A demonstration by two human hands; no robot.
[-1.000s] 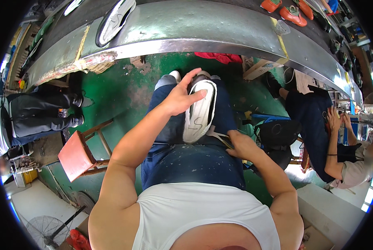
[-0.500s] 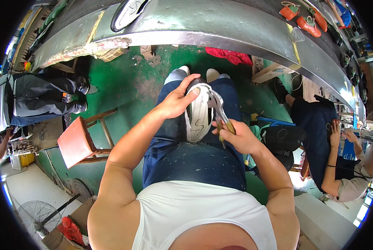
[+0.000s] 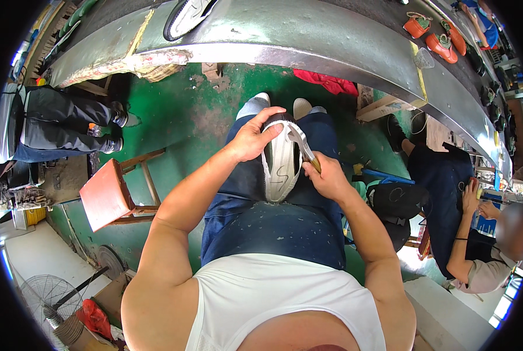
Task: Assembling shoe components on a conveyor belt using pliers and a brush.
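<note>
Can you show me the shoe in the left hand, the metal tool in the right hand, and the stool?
Shoe (image 3: 281,165): head view, on its pale middle.
Metal tool (image 3: 302,144): head view, on its bare metal part.
Stool (image 3: 106,196): head view, on its reddish seat.

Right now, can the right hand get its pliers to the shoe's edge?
Yes, it seems so: the right hand holds the pliers with their head at the right edge of the shoe, and the left hand grips from the other side, leaving that way free.
</note>
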